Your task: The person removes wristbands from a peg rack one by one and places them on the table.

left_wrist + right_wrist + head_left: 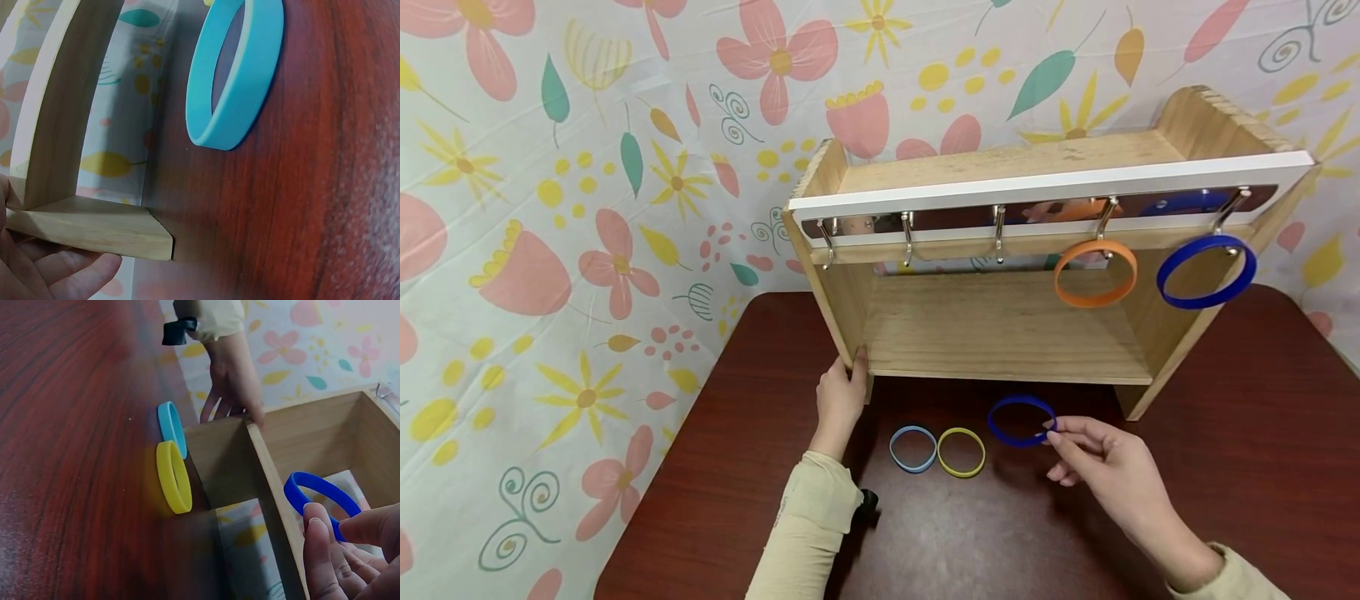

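My right hand point(1116, 467) pinches a dark blue silicone wristband point(1022, 421) between thumb and fingers, held in front of the wooden shelf's lower edge. The right wrist view shows the same blue band point(322, 487) in the fingertips. My left hand point(841, 396) grips the lower left side panel of the wooden shelf point(1000, 325), thumb on the inner side and fingers outside. On the table between the hands lie a light blue wristband point(913, 450) and a yellow wristband point(962, 452), side by side.
A hook rail point(940, 218) runs along the shelf's front. An orange wristband point(1096, 273) and another blue wristband point(1206, 272) hang from its two rightmost hooks; the other three hooks are bare. The dark red table point(715, 467) meets a flower-patterned backdrop point(587, 250).
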The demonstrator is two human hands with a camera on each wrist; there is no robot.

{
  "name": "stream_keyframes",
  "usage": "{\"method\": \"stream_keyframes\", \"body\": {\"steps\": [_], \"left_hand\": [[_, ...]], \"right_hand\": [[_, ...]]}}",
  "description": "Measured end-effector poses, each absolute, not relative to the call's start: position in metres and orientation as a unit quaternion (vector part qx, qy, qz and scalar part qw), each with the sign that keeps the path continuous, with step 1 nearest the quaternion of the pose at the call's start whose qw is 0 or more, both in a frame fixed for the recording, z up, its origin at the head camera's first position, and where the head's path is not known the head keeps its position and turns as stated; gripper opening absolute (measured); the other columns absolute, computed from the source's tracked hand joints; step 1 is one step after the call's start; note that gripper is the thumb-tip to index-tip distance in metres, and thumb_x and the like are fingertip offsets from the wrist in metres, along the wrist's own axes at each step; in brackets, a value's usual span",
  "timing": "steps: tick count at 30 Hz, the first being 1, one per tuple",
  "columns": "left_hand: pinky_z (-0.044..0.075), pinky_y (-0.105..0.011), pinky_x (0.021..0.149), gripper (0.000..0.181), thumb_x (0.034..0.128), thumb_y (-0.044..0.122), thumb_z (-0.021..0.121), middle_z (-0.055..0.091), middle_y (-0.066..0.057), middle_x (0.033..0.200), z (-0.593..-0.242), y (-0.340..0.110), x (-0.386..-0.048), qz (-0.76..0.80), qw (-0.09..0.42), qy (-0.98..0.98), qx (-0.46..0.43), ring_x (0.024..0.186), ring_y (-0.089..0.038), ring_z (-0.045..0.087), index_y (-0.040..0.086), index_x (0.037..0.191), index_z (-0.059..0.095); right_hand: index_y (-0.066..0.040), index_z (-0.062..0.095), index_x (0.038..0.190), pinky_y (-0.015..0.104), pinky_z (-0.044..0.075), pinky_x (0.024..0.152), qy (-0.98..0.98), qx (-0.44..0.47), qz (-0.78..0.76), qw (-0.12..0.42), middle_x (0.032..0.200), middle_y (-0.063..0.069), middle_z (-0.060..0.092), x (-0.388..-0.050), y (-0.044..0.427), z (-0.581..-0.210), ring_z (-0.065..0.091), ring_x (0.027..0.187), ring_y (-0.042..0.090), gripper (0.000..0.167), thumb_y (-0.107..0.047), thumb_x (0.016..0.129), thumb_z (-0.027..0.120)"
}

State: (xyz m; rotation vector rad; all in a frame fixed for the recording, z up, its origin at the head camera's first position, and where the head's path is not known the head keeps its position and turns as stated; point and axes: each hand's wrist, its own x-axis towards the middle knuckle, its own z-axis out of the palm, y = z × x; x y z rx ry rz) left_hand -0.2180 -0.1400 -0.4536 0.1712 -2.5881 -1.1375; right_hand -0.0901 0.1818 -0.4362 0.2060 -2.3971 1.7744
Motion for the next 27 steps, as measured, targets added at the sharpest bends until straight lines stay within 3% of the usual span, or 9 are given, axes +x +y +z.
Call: {"method": "stream_keyframes", "body": {"steps": [15, 27], "left_hand": [[0.05, -0.048, 0.068, 0.042, 0.1012, 0.048, 0.045, 0.066, -0.006, 0.073, -0.454, -0.14, -0.219, -0.402, 0.158, -0.9, 0.058, 0.072, -0.03, 0.065, 0.013, 0.09, 0.066], [0.049, -0.045, 0.063, 0.042, 0.1015, 0.048, 0.045, 0.065, -0.005, 0.07, -0.455, -0.14, -0.219, -0.401, 0.158, -0.901, 0.057, 0.067, -0.027, 0.063, 0.014, 0.087, 0.065]], "right_hand": [[0.013, 0.06, 0.111, 0.029, 0.053, 0.051, -0.796, 0.067, 0.598, 0.065, 0.083, -0.007, 0.072, -0.089, 0.184, -0.447, 0.067, 0.057, 0.016, 0.022, -0.001, 0.095, 0.062], [0.014, 0.06, 0.113, 0.032, 0.054, 0.053, -0.793, 0.033, 0.609, 0.017, 0.086, 0.007, 0.073, -0.088, 0.185, -0.455, 0.067, 0.059, 0.017, 0.024, -0.003, 0.096, 0.061]]}}
